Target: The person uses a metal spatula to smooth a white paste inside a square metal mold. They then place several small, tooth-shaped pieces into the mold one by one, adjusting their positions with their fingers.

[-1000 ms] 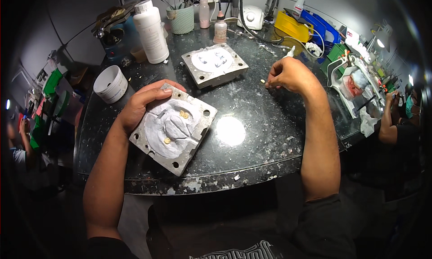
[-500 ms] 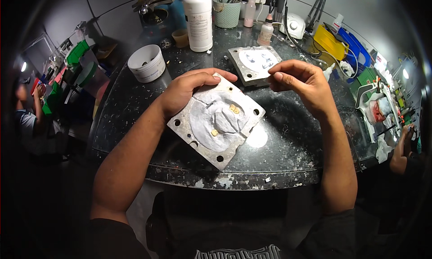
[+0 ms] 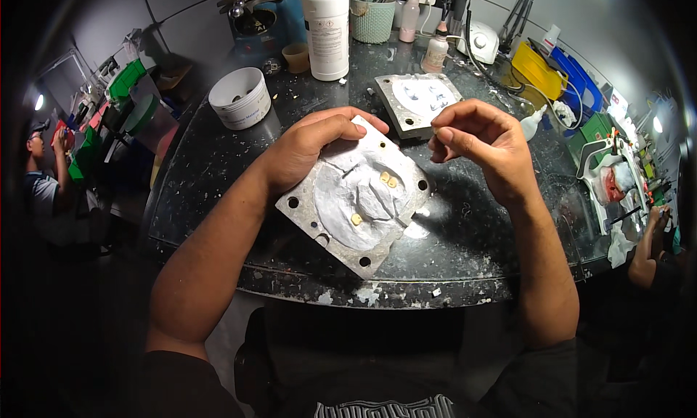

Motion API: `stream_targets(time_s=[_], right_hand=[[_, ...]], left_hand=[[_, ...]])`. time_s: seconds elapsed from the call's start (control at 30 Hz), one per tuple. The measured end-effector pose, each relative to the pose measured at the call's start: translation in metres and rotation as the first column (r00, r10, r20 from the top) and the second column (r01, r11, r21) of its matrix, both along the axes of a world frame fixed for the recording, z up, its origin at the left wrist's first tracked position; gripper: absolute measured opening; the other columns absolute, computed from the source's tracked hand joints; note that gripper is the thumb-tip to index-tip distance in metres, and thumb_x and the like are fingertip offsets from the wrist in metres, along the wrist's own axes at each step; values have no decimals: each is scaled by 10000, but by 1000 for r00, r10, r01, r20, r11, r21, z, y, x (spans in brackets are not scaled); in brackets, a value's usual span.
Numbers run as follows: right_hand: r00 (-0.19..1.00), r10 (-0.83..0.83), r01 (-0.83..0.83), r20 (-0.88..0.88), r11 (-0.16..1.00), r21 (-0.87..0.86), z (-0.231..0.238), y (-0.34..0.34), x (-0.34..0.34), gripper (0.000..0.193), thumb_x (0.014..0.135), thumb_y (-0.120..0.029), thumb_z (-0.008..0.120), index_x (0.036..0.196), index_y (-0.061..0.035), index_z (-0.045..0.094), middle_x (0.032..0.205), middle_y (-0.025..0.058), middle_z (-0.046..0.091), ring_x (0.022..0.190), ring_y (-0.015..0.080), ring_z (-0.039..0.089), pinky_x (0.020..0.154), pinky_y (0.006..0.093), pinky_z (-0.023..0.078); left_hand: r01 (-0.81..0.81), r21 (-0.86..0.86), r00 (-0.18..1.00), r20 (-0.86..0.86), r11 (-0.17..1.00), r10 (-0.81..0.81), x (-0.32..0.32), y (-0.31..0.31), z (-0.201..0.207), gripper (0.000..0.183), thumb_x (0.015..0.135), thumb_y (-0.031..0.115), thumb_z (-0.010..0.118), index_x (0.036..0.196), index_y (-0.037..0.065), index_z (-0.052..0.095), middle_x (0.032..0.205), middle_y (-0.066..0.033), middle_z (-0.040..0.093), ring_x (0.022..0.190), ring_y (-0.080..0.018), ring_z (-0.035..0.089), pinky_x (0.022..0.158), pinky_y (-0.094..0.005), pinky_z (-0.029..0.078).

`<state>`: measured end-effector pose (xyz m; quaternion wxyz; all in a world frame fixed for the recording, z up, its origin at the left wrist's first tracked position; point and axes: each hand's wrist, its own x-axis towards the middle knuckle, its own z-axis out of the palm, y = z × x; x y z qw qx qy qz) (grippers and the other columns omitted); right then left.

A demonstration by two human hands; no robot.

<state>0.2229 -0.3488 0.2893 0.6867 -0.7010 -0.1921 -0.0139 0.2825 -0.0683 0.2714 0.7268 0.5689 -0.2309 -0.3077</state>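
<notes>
My left hand grips the upper left corner of a square metal dental flask half, thumb on its top face. The flask half is tilted above the bench, with holes at its corners. Grey-white plaster fills its middle, shaped like a dental arch. A pair of yellowish artificial teeth and a single yellowish tooth sit in the plaster. My right hand hovers to the right, thumb and fingertips pinched together; whatever is between them is hidden. Behind it lies the other flask half, filled with white plaster bearing bluish-grey hollows.
A white tub stands at the left, near a large white bottle. Behind are a tool basket and a small bottle. Yellow and blue bins stand right on the black bench. Other people work at both sides.
The view has shifted slightly. My left hand still holds the flask half at much the same tilt. The right hand stays pinched, its fingers curled slightly more.
</notes>
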Motion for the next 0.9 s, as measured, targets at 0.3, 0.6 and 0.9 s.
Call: stream_targets(time_s=[0.3,0.6,0.9], right_hand=[[1000,27,-26,-7,1000,15,2,8,-7,211,983,-102,764,1141,36,746,1013,109,778,922,154,744,822,292,598],[999,-20,20,31,1000,2,-2,2,-2,230,968,-124,787,1136,28,749,1022,92,776,918,129,708,853,281,568],[994,-12,6,107,999,52,0,4,-1,170,1000,-112,738,1112,15,735,973,65,746,890,121,692,831,289,580]], left_hand=[[-14,37,997,72,999,11,-2,-1,3,410,983,208,557,1285,-39,683,1097,-129,722,969,-146,719,873,-268,581],[-5,28,998,58,1000,4,-4,-1,5,404,987,205,559,1277,-49,681,1104,-137,727,970,-148,722,876,-268,581],[-25,-49,998,59,998,28,-21,-6,19,452,999,167,490,1358,-103,539,1274,-324,676,1170,-336,708,1041,-426,566]])
